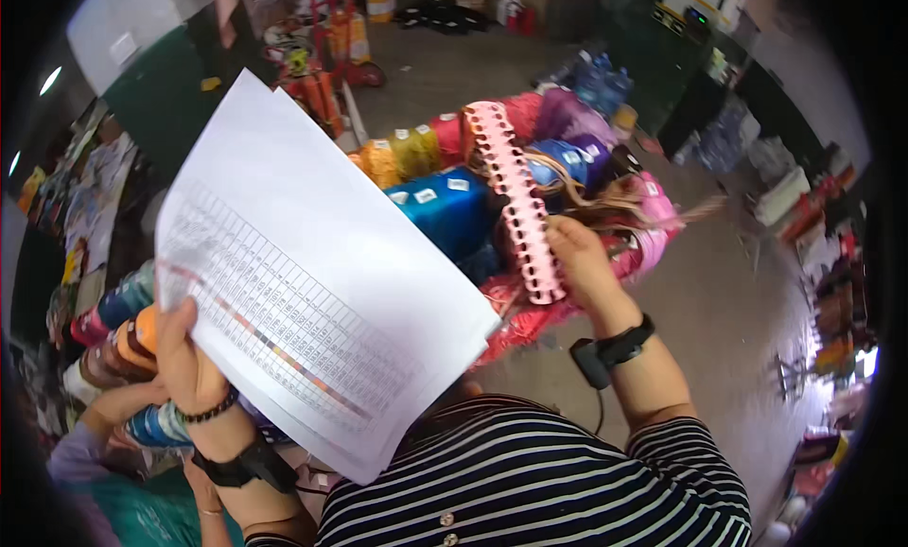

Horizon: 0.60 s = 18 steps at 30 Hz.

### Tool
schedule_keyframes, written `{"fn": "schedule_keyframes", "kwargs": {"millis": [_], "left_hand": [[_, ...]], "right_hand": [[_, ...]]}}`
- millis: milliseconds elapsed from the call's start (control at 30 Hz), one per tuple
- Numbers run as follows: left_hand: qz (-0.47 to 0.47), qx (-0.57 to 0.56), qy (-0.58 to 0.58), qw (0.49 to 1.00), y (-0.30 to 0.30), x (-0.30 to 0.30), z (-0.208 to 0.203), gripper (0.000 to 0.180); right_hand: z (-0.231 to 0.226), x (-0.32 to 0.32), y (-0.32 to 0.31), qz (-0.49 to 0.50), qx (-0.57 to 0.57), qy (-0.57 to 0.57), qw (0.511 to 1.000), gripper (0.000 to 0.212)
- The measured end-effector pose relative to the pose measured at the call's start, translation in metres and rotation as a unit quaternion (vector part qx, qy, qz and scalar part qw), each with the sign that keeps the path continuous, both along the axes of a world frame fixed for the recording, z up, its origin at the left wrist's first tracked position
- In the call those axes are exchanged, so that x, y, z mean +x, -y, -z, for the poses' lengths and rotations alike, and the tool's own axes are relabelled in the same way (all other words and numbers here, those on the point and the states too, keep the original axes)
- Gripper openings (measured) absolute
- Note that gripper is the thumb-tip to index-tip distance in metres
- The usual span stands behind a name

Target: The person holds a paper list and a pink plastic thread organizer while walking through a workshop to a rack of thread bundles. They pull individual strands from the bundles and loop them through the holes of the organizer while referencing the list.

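My left hand (189,363) grips the lower left edge of a few white paper sheets (293,197), thumb on top. The top sheet carries a printed table with a coloured band across it, and the sheets tilt up before me. My right hand (579,256) pinches the right edge of a long pink strip (515,202) with dark-rimmed notches along both sides. Brown threads (605,207) trail from it to the right. Behind the strip lie plastic-wrapped coloured bundles with small white labels, among them a blue bundle (445,202) and a yellow bundle (380,161).
At the lower left another person's hand (128,400) and lilac sleeve (80,448) are close to my left arm, beside more coloured bundles (123,353). A red hand truck (364,74) stands at the back. Water bottles (601,84) are beyond the bundles, and goods line the right wall.
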State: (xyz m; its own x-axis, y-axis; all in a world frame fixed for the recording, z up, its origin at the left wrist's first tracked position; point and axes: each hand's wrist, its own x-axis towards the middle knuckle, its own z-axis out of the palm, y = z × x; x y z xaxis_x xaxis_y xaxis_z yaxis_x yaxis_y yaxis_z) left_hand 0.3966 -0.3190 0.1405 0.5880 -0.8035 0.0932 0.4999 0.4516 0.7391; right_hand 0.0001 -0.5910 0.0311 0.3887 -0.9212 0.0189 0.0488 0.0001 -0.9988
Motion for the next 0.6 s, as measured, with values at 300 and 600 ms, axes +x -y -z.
{"fn": "schedule_keyframes", "kwargs": {"millis": [300,600], "left_hand": [[0.046,0.124,0.012,0.991,0.116,0.029,0.104,0.067],[-0.205,0.254,0.332,0.885,0.109,-0.015,0.114,0.061]], "right_hand": [[0.020,-0.004,-0.017,-0.051,-0.006,-0.012,0.999,0.022],[0.044,-0.015,0.001,-0.086,0.000,0.019,0.996,0.020]]}}
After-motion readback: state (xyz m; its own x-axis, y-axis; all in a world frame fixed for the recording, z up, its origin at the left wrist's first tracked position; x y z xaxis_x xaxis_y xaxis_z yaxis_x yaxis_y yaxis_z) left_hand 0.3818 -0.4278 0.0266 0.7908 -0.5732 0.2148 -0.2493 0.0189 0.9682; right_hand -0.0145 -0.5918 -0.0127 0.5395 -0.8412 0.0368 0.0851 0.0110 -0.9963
